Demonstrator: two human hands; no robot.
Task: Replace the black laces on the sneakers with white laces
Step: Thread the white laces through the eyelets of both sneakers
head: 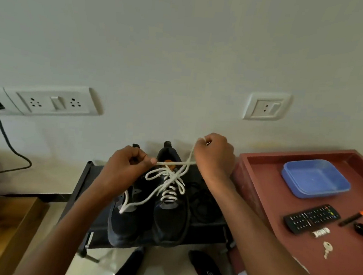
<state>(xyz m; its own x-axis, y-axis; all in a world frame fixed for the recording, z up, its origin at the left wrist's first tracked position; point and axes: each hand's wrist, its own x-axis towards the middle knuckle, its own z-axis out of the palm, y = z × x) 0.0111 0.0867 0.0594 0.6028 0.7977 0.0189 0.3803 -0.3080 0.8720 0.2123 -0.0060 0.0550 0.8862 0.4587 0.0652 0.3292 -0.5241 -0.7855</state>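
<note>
While both hands pull the ends of the white lace [168,185] apart, the knot on the right sneaker [169,214] in the lower middle of the frame is being tightened. The left hand [128,165] is closed on one end, pinched between thumb and finger, and the right hand [215,155] is closed as a fist on the other end, a bit higher. The two sneakers stand side by side on a dark rack [81,186]; the left sneaker [121,223] has a loose white lace lying over it. A black lace [201,204] seems to lie just beside the right sneaker.

To do this step well, I think both ends should be pulled with equal force and rather sideways, so the knot sits in the middle of the tongue. The loops must not slip out.
</note>
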